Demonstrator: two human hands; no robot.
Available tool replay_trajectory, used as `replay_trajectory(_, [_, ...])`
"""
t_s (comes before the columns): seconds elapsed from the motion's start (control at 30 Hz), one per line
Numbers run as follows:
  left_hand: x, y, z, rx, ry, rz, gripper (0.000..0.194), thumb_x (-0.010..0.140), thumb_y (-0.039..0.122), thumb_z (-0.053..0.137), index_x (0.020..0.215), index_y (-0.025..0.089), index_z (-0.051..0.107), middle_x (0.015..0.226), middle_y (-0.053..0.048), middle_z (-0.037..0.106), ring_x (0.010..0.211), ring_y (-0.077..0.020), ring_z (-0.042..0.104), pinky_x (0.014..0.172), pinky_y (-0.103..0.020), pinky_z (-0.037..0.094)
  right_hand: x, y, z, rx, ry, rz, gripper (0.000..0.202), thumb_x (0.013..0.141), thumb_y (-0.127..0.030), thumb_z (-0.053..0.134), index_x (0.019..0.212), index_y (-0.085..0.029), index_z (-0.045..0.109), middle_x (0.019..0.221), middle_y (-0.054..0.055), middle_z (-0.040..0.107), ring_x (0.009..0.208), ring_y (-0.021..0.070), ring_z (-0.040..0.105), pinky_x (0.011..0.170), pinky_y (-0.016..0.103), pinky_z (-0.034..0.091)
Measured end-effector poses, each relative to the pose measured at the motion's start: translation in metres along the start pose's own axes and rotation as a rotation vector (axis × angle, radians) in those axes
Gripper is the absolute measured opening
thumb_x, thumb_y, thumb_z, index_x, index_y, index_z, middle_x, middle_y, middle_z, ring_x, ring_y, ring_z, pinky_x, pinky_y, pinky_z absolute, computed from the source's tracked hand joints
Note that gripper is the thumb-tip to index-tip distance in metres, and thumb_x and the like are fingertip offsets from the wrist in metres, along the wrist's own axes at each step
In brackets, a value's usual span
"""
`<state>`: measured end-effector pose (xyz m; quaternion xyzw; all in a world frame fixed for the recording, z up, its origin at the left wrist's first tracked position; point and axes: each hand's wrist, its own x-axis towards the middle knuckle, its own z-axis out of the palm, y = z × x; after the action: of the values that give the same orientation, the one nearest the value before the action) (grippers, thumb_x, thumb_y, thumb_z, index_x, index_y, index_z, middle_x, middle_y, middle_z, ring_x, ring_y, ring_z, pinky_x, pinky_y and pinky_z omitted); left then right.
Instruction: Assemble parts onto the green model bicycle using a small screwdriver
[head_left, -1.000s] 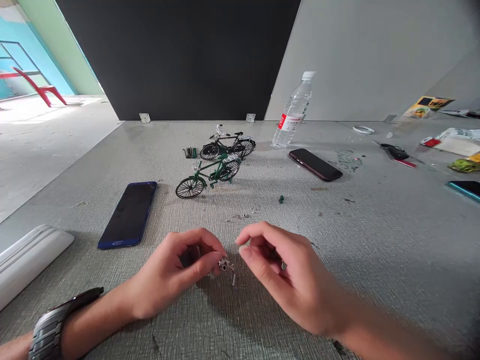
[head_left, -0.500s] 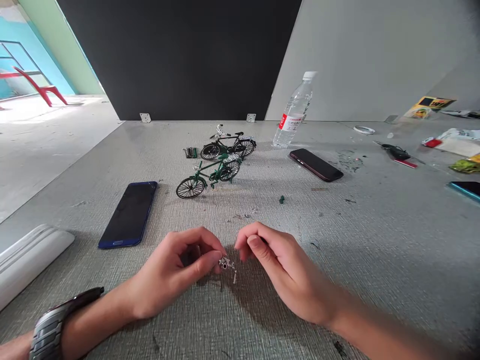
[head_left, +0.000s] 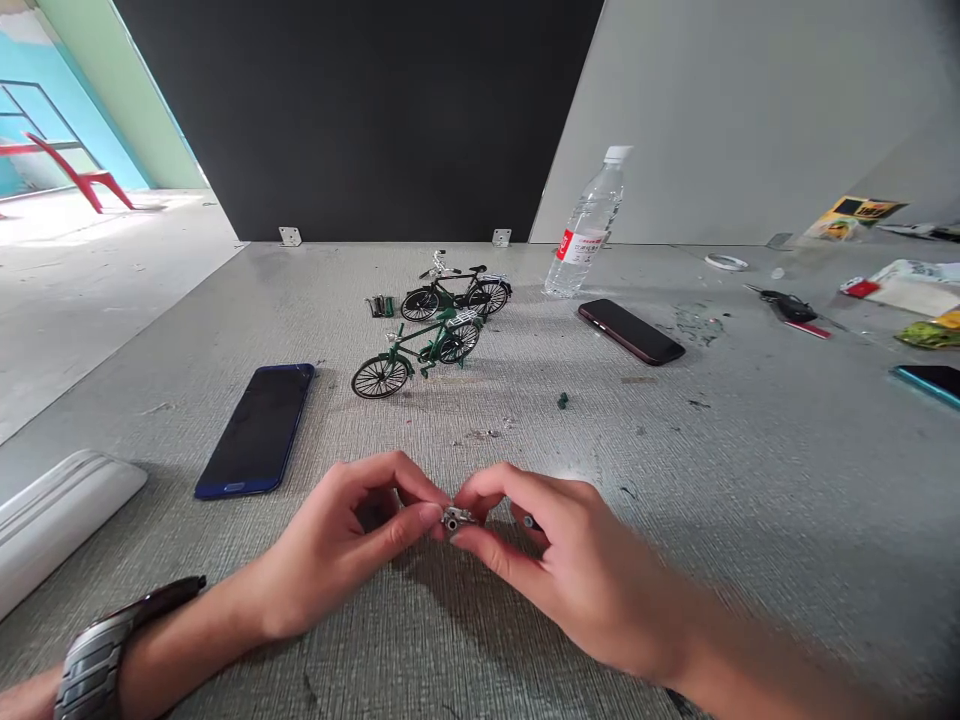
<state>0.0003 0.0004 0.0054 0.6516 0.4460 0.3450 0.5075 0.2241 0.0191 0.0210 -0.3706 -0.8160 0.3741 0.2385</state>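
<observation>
Pinched tiny silver metal part (head_left: pixel 455 518) between left hand (head_left: pixel 352 545) and right hand (head_left: pixel 551 570) fingertips, just above near counter (head_left: pixel 750 480). Risked slipping, rolling among loose bits near green model bicycle (head_left: pixel 420 352); grip looked small.

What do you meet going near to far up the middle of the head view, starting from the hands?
Small metal part pinched between left hand and right hand → green model bike → black model bike → black wall.
</observation>
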Motion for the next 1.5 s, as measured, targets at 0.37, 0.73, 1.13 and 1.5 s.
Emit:
replay_trajectory(0.37, [0.001, -0.001, -0.001, -0.036, -0.009, 0.026, 0.015, 0.099, 0.029, 0.06, 0.095, 0.017, 0.067, 0.085, -0.002, 0.07, 0.078, -0.0137, 0.061, 0.07, -0.025, 0.046, -0.003, 0.007, 0.001, -0.124, 0.013, -0.123, 0.018, 0.102, -0.026, 0.054, 0.112, -0.022, 0.068, 0.092, -0.001, 0.076, 0.071, 0.0124, 0.069, 0.065, 0.026, 0.052])
replay_trajectory(0.73, [0.001, -0.002, 0.0, -0.044, 0.015, -0.02, 0.017, 0.096, 0.033, 0.064, 0.101, 0.018, 0.065, 0.082, -0.002, 0.069, 0.075, -0.015, 0.061, 0.065, -0.027, 0.045, -0.002, 0.013, -0.002, -0.158, 0.074, -0.142, 0.016, 0.102, -0.028, 0.055, 0.112, -0.022, 0.066, 0.088, -0.001, 0.077, 0.067, 0.0113, 0.069, 0.061, 0.024, 0.052])
replay_trajectory(1.13, [0.003, -0.001, 0.002, -0.083, 0.045, -0.037, 0.014, 0.088, 0.025, 0.071, 0.099, 0.017, 0.067, 0.072, 0.002, 0.063, 0.059, -0.0098, 0.058, 0.052, -0.02, 0.043, -0.005, 0.014, -0.003, -0.238, 0.187, -0.209, 0.007, 0.101, -0.029, 0.059, 0.103, -0.024, 0.064, 0.085, -0.003, 0.077, 0.066, 0.011, 0.07, 0.061, 0.023, 0.052])
replay_trajectory(1.5, [0.003, -0.003, 0.003, 0.02, 0.011, -0.06, 0.02, 0.087, 0.029, 0.074, 0.106, 0.02, 0.074, 0.071, 0.002, 0.068, 0.057, -0.0106, 0.06, 0.055, -0.021, 0.047, -0.005, 0.011, -0.004, -0.18, 0.211, -0.268, 0.01, 0.101, -0.019, 0.058, 0.107, -0.025, 0.064, 0.088, -0.004, 0.077, 0.072, 0.0094, 0.072, 0.066, 0.02, 0.055])
